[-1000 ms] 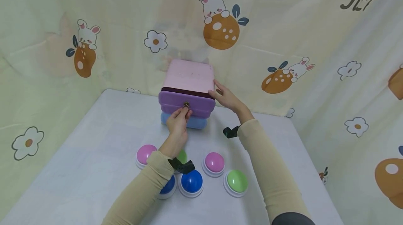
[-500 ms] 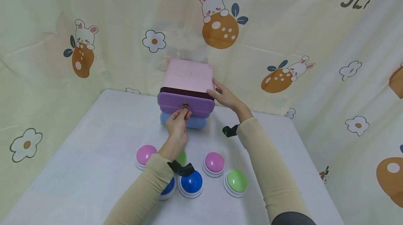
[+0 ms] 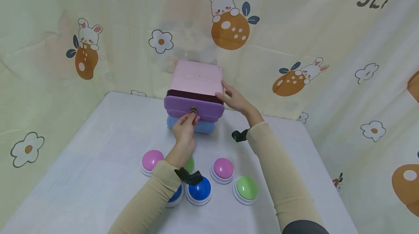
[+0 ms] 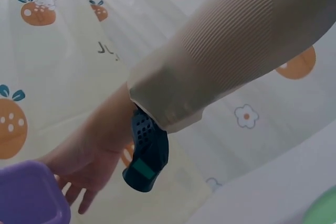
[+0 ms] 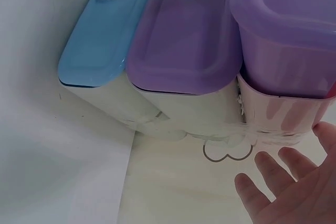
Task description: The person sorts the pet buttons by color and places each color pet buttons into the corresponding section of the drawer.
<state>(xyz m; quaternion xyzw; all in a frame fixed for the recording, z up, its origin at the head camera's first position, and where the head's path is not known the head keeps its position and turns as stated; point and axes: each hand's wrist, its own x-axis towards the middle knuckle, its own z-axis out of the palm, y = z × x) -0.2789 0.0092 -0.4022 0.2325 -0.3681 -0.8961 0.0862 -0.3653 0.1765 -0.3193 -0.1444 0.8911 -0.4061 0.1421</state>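
Note:
A small stacked drawer chest with a pink top stands against the back curtain. Its top purple drawer sits partly out, a dark gap showing behind its front. My left hand pinches the brass ring pull on that drawer. Fingers extended, my right hand rests against the chest's upper right side; the right wrist view shows a fingertip at the pink casing. Below are a second purple drawer and a blue drawer, both shut. What the top drawer contains cannot be seen.
Several domed push buttons lie in front on the white table: pink, green, blue and others partly under my left forearm. A patterned curtain hangs behind the chest.
Only a slight shift of the head view shows. Both hands and the top drawer look the same as before.

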